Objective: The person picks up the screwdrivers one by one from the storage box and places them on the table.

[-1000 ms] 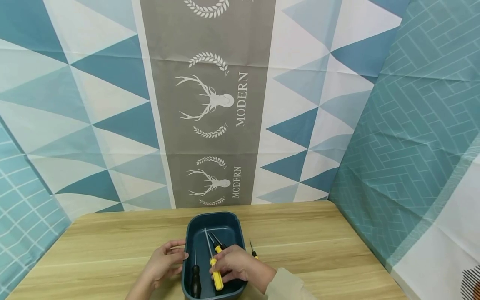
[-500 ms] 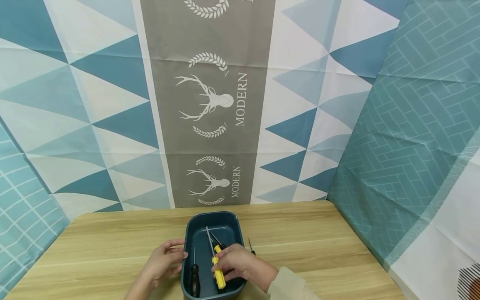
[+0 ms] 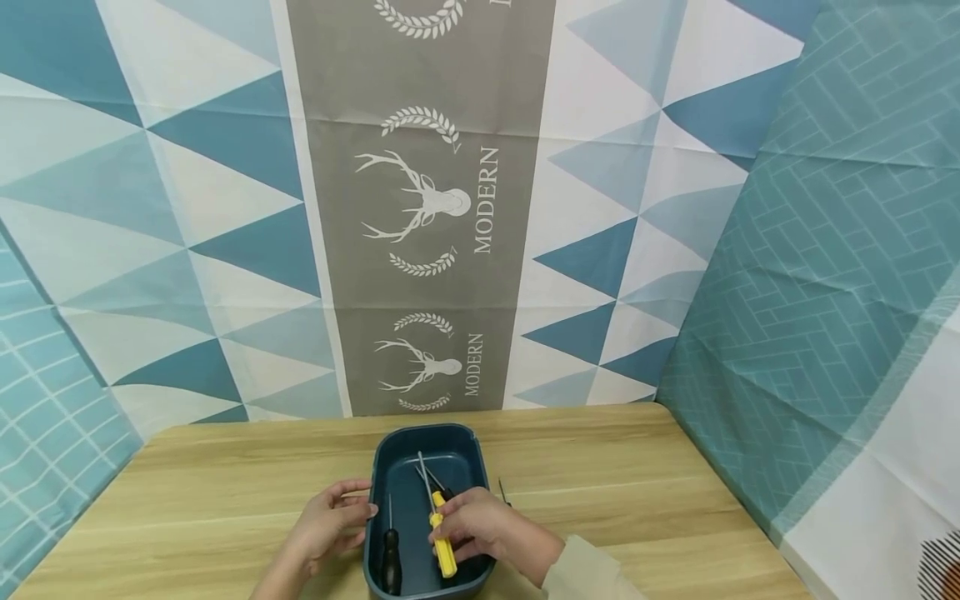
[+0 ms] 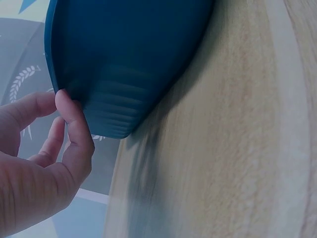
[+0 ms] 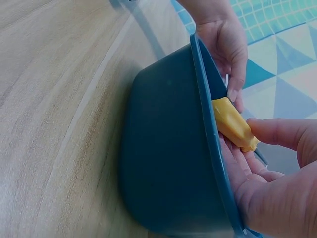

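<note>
A dark blue rectangular bin (image 3: 382, 467) stands on the table with its long side pointing away from me. My left hand (image 3: 330, 527) pinches its left rim between thumb and fingers, as the left wrist view shows at the rim (image 4: 51, 64). Inside the bin, my right hand (image 3: 480, 523) holds a yellow-handled screwdriver (image 3: 446, 557), thumb on one side of the handle (image 5: 232, 124) and fingers below it. Its metal shaft points to the far end. A black-handled screwdriver (image 3: 391, 560) lies along the left wall. Further screwdrivers with yellow and black handles (image 3: 438, 499) lie partly hidden beyond my right hand.
Just right of the bin, another screwdriver's thin shaft (image 3: 501, 486) lies on the wooden table (image 3: 600, 475), the rest of it hidden by my right hand. Patterned cloth (image 3: 420, 250) hangs behind the table's back edge, and teal cloth (image 3: 787, 333) hangs at the right.
My right hand has shifted slightly right with the yellow-handled screwdriver, whose shaft tip also moved right. My left hand keeps its place on the rim.
</note>
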`<state>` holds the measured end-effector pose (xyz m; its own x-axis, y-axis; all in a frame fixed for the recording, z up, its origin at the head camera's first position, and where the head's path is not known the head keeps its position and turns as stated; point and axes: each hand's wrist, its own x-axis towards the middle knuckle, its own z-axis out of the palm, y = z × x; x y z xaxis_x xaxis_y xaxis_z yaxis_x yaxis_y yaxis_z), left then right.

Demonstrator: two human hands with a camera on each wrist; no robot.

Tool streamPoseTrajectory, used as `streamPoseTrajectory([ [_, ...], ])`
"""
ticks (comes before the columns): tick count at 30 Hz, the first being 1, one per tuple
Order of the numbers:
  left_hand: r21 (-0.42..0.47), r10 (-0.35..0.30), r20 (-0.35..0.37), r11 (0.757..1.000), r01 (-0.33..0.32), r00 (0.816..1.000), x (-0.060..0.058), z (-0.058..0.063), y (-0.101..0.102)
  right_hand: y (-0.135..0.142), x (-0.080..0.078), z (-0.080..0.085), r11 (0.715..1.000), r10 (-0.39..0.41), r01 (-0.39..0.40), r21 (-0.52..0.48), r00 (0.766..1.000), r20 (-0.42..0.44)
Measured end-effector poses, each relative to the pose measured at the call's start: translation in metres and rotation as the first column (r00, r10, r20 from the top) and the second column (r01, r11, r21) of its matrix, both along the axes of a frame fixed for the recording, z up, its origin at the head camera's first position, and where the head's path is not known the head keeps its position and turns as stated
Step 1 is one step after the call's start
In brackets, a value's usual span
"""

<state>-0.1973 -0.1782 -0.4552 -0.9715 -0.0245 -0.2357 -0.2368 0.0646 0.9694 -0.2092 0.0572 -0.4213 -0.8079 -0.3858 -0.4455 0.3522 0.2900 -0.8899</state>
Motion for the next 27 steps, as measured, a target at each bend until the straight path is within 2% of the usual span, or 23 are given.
streamPoseTrajectory([
  [5,0.0,0.001,-0.006,1.0,-0.001,1.0,0.001,0.002,0.001,0.003,-0.002,-0.002,1.0,0.009,-0.009,-0.013,1.0,-0.004],
  [12,0.006,-0.015,-0.009,1.0,0.015,1.0,0.001,0.001,0.0,0.007,0.001,0.002,1.0,0.014,-0.015,-0.027,1.0,-0.007],
  [27,0.006,-0.024,-0.005,1.0,0.024,1.0,0.0,0.001,-0.001,0.014,-0.001,0.005,0.999,0.025,-0.026,-0.032,1.0,-0.019],
])
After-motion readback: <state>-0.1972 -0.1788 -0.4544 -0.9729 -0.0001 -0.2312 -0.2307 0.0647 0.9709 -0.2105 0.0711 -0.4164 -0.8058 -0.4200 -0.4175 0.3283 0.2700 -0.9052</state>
